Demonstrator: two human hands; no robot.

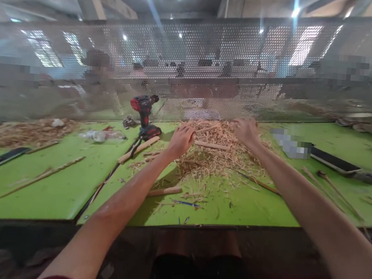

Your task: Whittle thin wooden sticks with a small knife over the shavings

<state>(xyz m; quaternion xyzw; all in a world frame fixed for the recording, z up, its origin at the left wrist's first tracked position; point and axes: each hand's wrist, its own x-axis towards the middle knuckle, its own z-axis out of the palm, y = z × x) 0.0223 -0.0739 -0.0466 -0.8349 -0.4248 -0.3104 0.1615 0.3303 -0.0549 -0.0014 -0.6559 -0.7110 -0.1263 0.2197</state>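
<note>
My left hand is closed at the left edge of a heap of pale wood shavings. A thin wooden stick runs out from its fingers toward the right. At the heap's right side, my right hand has its fingers spread and slightly bent over the shavings, with nothing visible in them. Between the hands, a flat wooden strip lies on the shavings. Nearer to me, a short wooden piece rests on the green tabletop.
A red and black cordless drill stands left of the heap, beside a clear plastic bottle. A long stick lies at left. A dark flat block is at right. A perforated metal screen borders the bench's back.
</note>
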